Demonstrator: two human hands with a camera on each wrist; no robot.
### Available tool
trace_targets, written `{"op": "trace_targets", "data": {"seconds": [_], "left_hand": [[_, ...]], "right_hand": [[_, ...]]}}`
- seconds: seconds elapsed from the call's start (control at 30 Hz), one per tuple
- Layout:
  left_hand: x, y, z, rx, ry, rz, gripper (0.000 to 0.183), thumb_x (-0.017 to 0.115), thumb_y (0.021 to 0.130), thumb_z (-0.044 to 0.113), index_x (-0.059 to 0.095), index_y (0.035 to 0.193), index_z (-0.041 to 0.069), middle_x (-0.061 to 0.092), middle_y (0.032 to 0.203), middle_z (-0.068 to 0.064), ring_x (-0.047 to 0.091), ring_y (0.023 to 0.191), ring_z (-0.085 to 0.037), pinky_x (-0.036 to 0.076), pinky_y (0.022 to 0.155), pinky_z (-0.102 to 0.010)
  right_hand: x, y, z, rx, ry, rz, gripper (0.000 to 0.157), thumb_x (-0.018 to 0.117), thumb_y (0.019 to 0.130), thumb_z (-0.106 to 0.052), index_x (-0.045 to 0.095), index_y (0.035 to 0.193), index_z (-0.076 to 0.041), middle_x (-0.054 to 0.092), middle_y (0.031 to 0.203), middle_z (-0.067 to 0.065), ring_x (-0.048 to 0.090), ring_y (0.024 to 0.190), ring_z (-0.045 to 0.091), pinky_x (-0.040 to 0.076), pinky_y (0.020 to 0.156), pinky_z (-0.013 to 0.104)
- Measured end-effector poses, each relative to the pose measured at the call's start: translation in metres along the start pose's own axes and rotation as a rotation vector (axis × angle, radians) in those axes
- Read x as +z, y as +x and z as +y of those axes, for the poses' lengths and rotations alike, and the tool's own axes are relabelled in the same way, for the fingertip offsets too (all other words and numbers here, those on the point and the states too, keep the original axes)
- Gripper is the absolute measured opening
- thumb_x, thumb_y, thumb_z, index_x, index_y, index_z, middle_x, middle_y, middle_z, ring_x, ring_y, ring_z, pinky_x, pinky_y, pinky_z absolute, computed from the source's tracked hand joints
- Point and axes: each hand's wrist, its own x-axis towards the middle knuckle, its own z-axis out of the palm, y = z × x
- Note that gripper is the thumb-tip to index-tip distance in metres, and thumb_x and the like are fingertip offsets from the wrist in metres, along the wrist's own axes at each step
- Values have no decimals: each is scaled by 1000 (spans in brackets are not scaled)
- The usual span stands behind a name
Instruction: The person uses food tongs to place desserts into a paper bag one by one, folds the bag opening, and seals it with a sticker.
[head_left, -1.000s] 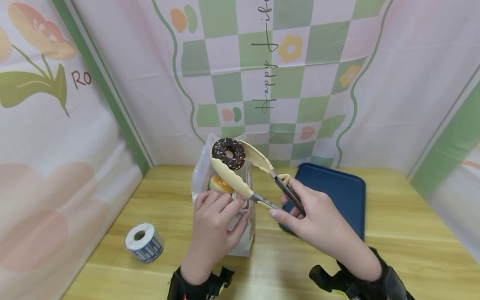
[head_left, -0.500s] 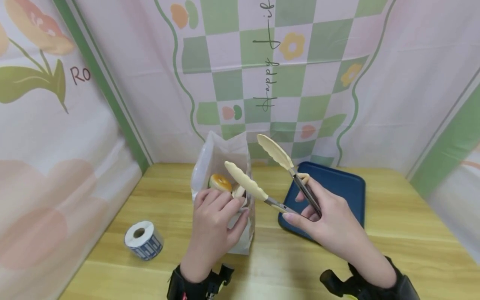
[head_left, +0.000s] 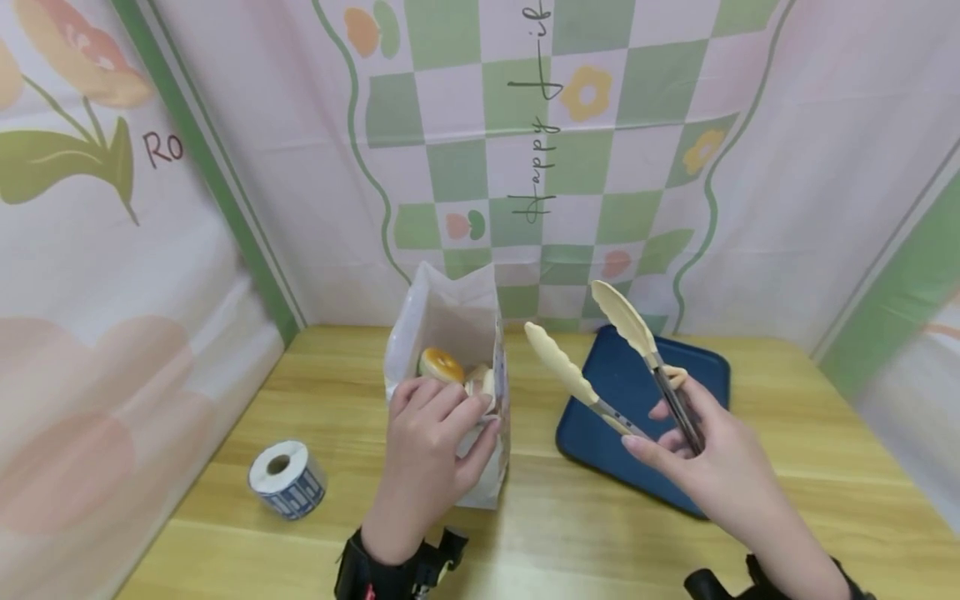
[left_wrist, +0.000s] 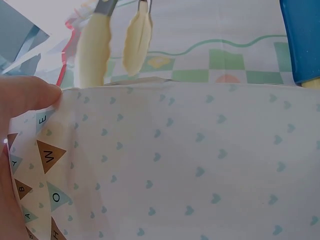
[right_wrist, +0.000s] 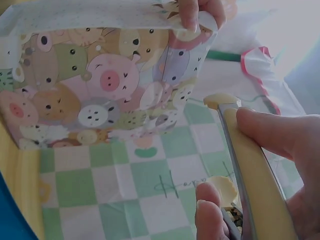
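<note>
A paper bag (head_left: 480,479) stands upright on the table, its mouth spread. My left hand (head_left: 427,454) pinches its near rim, and in the left wrist view the thumb (left_wrist: 35,95) lies on the edge of the heart-patterned bag wall (left_wrist: 175,160). Inside the bag show a round bun (head_left: 441,366) with a glossy orange top and a pale item (head_left: 480,383) partly behind my fingers. My right hand (head_left: 712,458) grips cream-tipped tongs (head_left: 570,367) over the tray, their arms spread and nothing between the tips. Cartoon animals (right_wrist: 110,75) cover the bag's side in the right wrist view.
A dark blue tray (head_left: 622,467) lies right of the bag, under the tongs. On the left stands a roll of labels (head_left: 288,480). A patterned curtain (head_left: 570,167) hangs behind the wooden table (head_left: 345,417).
A chocolate donut with sprinkles, held in the tongs above the bag a second ago, is out of sight. The tongs have spread and moved right, over the tray. My left hand stays put.
</note>
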Motion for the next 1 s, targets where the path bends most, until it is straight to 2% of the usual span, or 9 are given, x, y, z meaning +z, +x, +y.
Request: {"op": "trace_targets", "data": {"seconds": [0.2, 0.33, 0.47, 0.63, 0.77, 1.0], "left_hand": [[0, -1, 1, -4, 0, -8, 10, 73, 79, 25, 67, 85, 19, 55, 74, 7, 53, 77, -17, 38, 86, -38], [0, -1, 1, -2, -1, -3, 9, 72, 79, 24, 67, 85, 19, 56, 73, 7, 53, 76, -17, 38, 86, -37], [0, -1, 1, -1, -1, -3, 9, 72, 80, 24, 67, 85, 19, 56, 73, 7, 53, 77, -17, 38, 86, -38], [1, 0, 0, 3, -2, 0, 9, 72, 80, 25, 68, 85, 19, 56, 74, 7, 53, 76, -17, 38, 86, -37], [1, 0, 0, 1, -2, 5, 10, 73, 79, 24, 67, 85, 19, 56, 73, 7, 54, 77, -17, 38, 87, -38], [-1, 0, 0, 3, -8, 10, 9, 73, 79, 24, 68, 85, 19, 56, 73, 7, 54, 77, -17, 38, 87, -37]], "right_hand": [[-7, -2, 19, 76, -57, 40, 53, 73, 84, -47, 50, 119, -14, 72, 93, 9, 64, 74, 2, 49, 61, 27], [-13, 0, 37, 129, -97, 70, 56, 70, 85, -52, 49, 119, -12, 72, 101, 17, 70, 82, 17, 50, 60, 34], [-18, 4, 55, 167, -126, 124, 65, 68, 86, -54, 45, 126, -8, 66, 116, 25, 71, 89, 36, 49, 55, 36], [-23, 10, 76, 147, -178, 225, 70, 71, 84, -52, 44, 126, -3, 61, 123, 28, 71, 83, 39, 45, 51, 33], [-27, 16, 94, 168, -184, 237, 72, 68, 85, -54, 44, 123, 2, 59, 124, 33, 70, 83, 41, 42, 50, 31], [-30, 25, 124, 227, -110, 240, 85, 66, 88, -52, 36, 133, 13, 51, 125, 42, 63, 100, 54, 49, 52, 34]]}}
